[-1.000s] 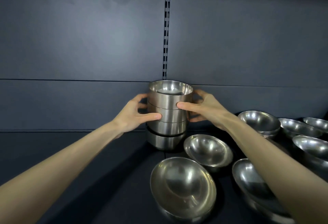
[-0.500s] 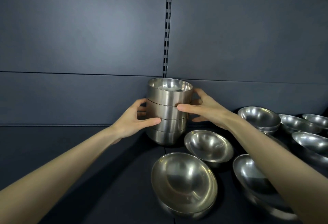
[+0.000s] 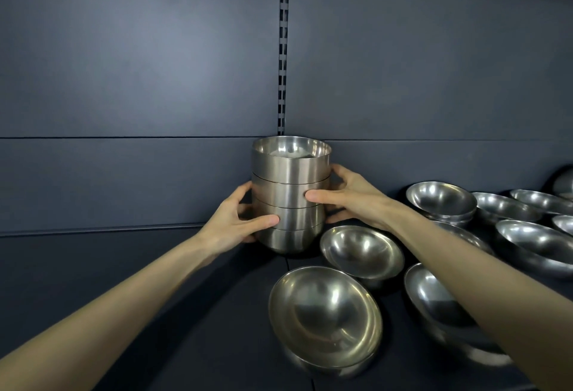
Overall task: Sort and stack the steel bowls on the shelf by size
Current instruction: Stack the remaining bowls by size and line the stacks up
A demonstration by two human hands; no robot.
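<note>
A tall stack of several small steel bowls [image 3: 290,173] stands on the dark shelf [image 3: 201,291] against the back wall. My left hand [image 3: 238,223] grips the stack low on its left side, thumb across the front. My right hand [image 3: 350,195] grips it on the right, thumb on the second bowl. A wide steel bowl [image 3: 324,313] lies tilted in front. A medium bowl [image 3: 361,251] sits right of the stack's base. Another wide bowl [image 3: 434,297] is partly hidden under my right forearm.
More steel bowls crowd the right: a nested pair [image 3: 441,200] at the back and several shallow ones [image 3: 539,242] toward the edge. A slotted upright rail [image 3: 282,49] runs up the back wall above the stack. Bare shelf lies to the left.
The stack now rests on the shelf with all its bowls nested together; a second ago the upper bowls sat apart above the bottom one. Both hands keep their hold.
</note>
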